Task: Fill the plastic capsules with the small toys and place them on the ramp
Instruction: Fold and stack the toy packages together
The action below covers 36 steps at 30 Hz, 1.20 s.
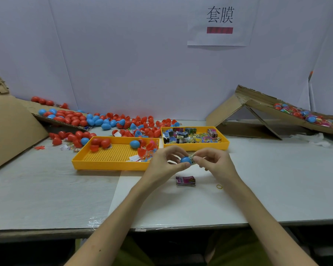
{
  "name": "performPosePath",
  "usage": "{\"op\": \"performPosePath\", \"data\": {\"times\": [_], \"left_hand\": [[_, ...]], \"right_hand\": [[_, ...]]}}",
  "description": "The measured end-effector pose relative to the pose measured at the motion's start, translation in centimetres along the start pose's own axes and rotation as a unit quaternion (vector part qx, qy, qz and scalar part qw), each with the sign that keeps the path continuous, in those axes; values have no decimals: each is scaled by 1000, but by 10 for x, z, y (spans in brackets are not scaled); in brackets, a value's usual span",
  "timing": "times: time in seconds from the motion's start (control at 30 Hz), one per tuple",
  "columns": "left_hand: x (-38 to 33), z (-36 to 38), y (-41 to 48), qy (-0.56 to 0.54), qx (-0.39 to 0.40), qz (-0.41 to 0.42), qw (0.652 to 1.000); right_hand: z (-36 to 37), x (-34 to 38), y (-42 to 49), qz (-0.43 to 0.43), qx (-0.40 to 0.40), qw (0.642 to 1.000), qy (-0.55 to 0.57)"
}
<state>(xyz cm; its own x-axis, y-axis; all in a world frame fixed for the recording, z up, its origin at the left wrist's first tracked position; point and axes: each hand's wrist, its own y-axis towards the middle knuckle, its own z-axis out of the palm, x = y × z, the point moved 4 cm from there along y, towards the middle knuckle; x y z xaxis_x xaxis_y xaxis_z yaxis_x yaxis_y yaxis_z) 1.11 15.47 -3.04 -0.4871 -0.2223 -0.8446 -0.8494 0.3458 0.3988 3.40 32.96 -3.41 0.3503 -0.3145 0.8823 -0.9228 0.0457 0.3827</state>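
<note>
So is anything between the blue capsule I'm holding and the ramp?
Nothing tall. The blue capsule is held by the left hand and right hand; only the yellow tray of packets lies low toward the ramp.

Open sides, crowded back
The table [46,189] lies open at both sides; left tray [112,167], right tray [196,147], loose capsules [73,120] and ramp [258,98] fill the back; a packet stack [185,181] sits mid-front.

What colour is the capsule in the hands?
Blue capsule, printed wrapper against it; clearest in head view.
</note>
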Motion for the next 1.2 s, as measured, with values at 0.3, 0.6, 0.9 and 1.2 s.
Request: {"op": "performPosePath", "data": {"times": [0.3, 0.6, 0.9, 1.2], "left_hand": [[1, 1, 0, 16, 8, -18, 1000], [-6, -2, -2, -145, -29, -70, 987], [-15, 21, -10, -490, -34, -214, 844], [-10, 27, -17, -503, -22, -208, 839]], "right_hand": [[0, -2, 0, -8, 5, 1000, 6], [-8, 11, -7, -148, -143, 974, -92], [3, 23, -19, -277, -148, 930, -192], [5, 31, -24, -304, -168, 911, -222]]}}
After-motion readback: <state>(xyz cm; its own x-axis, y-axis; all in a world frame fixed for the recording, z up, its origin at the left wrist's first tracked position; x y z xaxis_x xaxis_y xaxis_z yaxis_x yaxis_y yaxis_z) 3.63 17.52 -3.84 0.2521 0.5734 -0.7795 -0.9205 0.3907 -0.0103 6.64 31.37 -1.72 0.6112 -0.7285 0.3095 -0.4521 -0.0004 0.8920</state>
